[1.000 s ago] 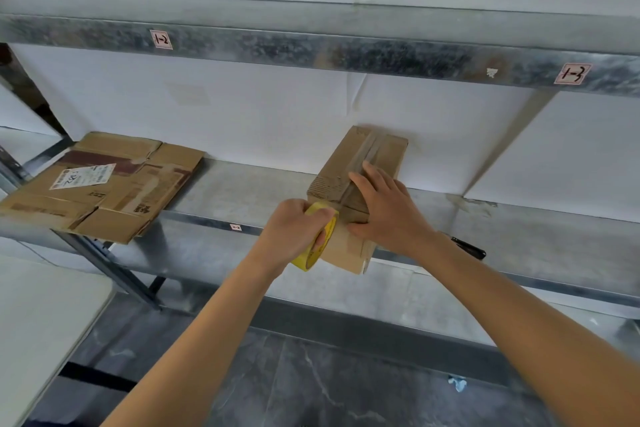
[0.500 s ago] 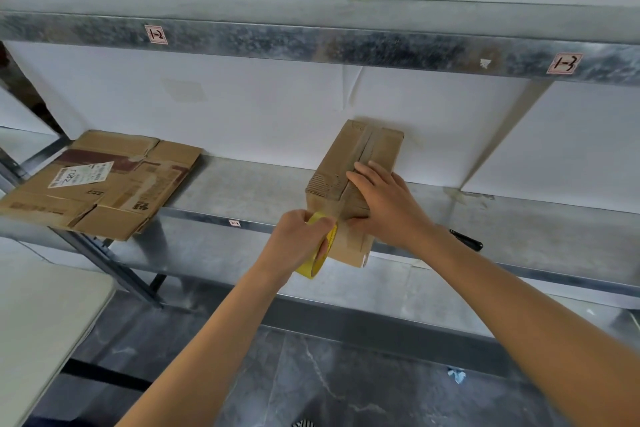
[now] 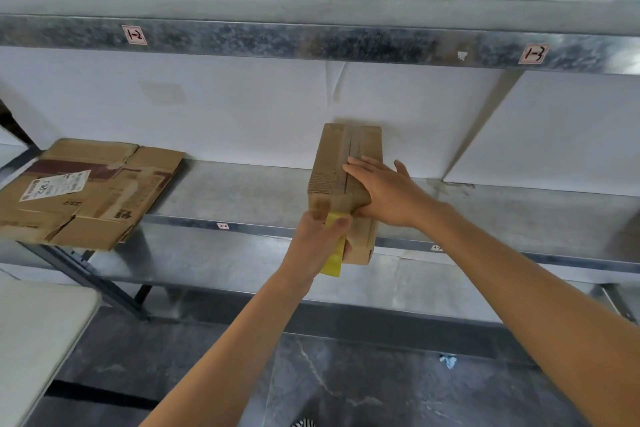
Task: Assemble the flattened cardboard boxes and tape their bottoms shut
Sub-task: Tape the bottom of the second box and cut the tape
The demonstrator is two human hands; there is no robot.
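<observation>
On the far left is a corner of a white desk point(image 3: 38, 340). Above it, a metal shelf point(image 3: 242, 194) runs across. A pile of flat boxes point(image 3: 104, 198) lies on the left end of the shelf, and the top one has a white label point(image 3: 55, 184). The pile sticks out a little over the front edge. Higher up, a metal beam has a small tag point(image 3: 134, 35) that says 1-2.

Near the middle, the left hand point(image 3: 317, 243) holds a yellow tape roll point(image 3: 333, 258). Its grip is clamped on the roll, with the thumb on top. The roll touches the near side of a brown box point(image 3: 341, 156).

The box stands on the shelf. Its far end is at the white wall and its near end is at the front edge. Two flaps meet in a line along its top.

The right hand point(image 3: 384, 191) lies flat on top of the box, over that line. Its grip is apart, with the fingers straight, pressing down.

Farther right, the beam has a tag point(image 3: 533, 54) that says 1-3. A small blue scrap point(image 3: 448, 360) lies on the dark floor point(image 3: 346, 392) below.
</observation>
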